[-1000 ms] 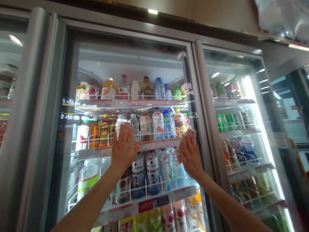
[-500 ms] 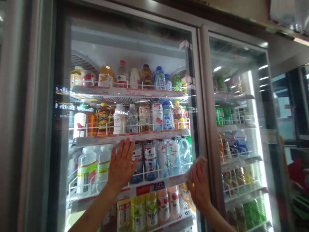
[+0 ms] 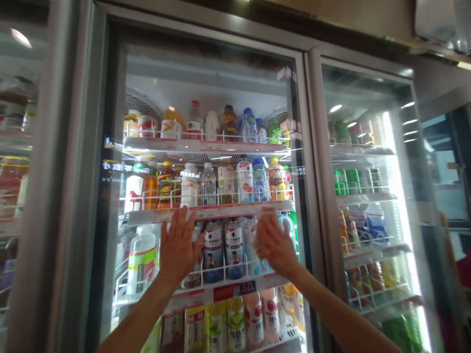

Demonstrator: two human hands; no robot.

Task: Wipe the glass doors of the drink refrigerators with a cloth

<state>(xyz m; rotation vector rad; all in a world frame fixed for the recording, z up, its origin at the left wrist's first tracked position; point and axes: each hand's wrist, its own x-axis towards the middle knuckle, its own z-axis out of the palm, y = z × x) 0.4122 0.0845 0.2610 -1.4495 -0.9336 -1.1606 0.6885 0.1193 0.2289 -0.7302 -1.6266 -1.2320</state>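
Observation:
A tall glass door (image 3: pixel 209 63) of a drinks fridge stands before me. My left hand (image 3: pixel 179 250) lies flat on the glass with its fingers spread and nothing in it. To the right, my right hand (image 3: pixel 275 245) is blurred by motion, its fingers pressed over a pale cloth (image 3: pixel 268 212) against the same pane. Only the cloth's edge shows above the fingertips. Behind the glass, dark-capped bottles (image 3: pixel 234 247) with white and blue labels stand between my hands. A clear bottle (image 3: pixel 142 260) with a green and red label is left of my left hand.
A metal frame post (image 3: pixel 321 162) separates this door from another glass door (image 3: pixel 353 98) on the right. More shelved drinks (image 3: pixel 16 186) show behind glass at the left. A red and dark price tag (image 3: pixel 233 290) sits on a shelf edge below my hands.
My right hand has moved with the cloth up and left across the glass, from near the door's right edge. My left hand stays on the pane. The view has swung slightly left.

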